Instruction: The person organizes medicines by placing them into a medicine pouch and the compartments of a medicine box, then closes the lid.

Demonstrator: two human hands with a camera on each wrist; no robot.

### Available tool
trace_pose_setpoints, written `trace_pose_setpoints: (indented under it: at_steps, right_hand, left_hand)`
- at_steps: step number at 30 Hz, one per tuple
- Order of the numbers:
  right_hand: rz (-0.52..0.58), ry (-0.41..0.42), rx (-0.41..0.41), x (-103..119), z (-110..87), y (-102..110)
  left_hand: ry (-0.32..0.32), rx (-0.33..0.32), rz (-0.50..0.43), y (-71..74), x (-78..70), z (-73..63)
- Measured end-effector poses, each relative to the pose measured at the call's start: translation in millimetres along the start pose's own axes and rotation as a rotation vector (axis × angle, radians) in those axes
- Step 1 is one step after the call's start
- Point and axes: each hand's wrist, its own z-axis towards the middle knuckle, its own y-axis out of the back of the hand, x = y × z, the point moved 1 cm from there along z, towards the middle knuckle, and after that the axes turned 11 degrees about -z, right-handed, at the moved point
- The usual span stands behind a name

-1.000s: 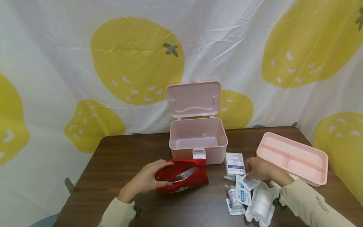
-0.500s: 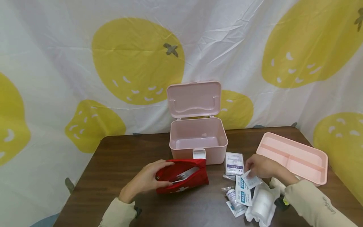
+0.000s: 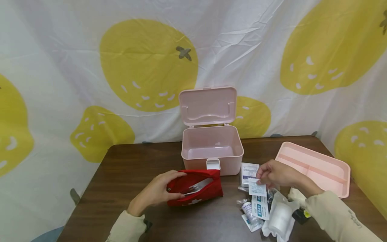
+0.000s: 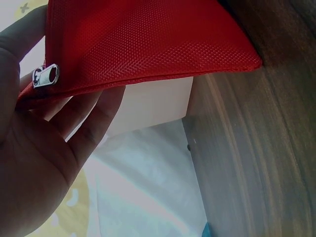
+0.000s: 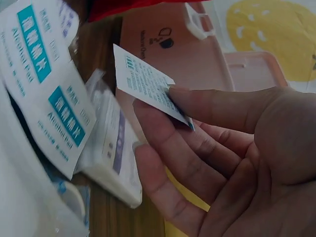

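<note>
My left hand (image 3: 155, 190) grips the left end of a red zippered pouch (image 3: 216, 188) with a white cross; its mouth gapes and shows something pale and fork-like inside. The zipper pull (image 4: 47, 75) hangs near my thumb in the left wrist view. Between thumb and fingers, my right hand (image 3: 276, 173) pinches a small alcohol pad packet (image 5: 145, 84), raised over the pile. Below it lie joined alcohol pad packets (image 3: 260, 207), a plastic-wrapped bottle (image 3: 249, 211), a wrapped white roll (image 3: 279, 216) and a flat white package with purple print (image 3: 249, 169), partly hidden by the hand.
A pink medicine box (image 3: 187, 163) stands behind the pouch, its lid (image 3: 208, 106) raised and no contents visible inside. To the right, a pink divided tray (image 3: 320, 168) lies partly behind my right forearm. A lemon-print cloth (image 3: 60, 67) hangs along the table's (image 3: 127, 164) back edge.
The right hand has lifted the small packet off the pile and turned it, so its printed face shows. My left hand stays on the pouch, unmoved.
</note>
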Motion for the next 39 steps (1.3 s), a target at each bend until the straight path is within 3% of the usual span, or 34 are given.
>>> trace_pose_setpoints:
  at_steps: [6, 15, 20, 27, 39]
  right_hand:
    - [0.037, 0.104, -0.005, 19.5, 3.8, -2.2]
    - [-0.056, 0.351, -0.055, 72.1, 10.3, -10.5]
    - [-0.070, 0.383, -0.114, 100.2, 19.6, -17.7]
    - [-0.094, 0.509, -0.216, 128.0, 39.8, -34.2]
    - [-0.150, 0.542, -0.274, 151.5, 57.5, -53.5]
  left_hand:
    - [-0.023, -0.007, -0.004, -0.5, 1.4, 0.3]
    - [-0.023, -0.013, -0.016, -0.6, 1.6, -0.7]
    - [-0.019, -0.013, -0.013, -0.5, 0.3, -1.2]
    - [-0.058, -0.026, 0.012, -1.6, 2.2, -1.8]
    - [-0.060, -0.034, 0.032, -0.8, 2.3, -1.7]
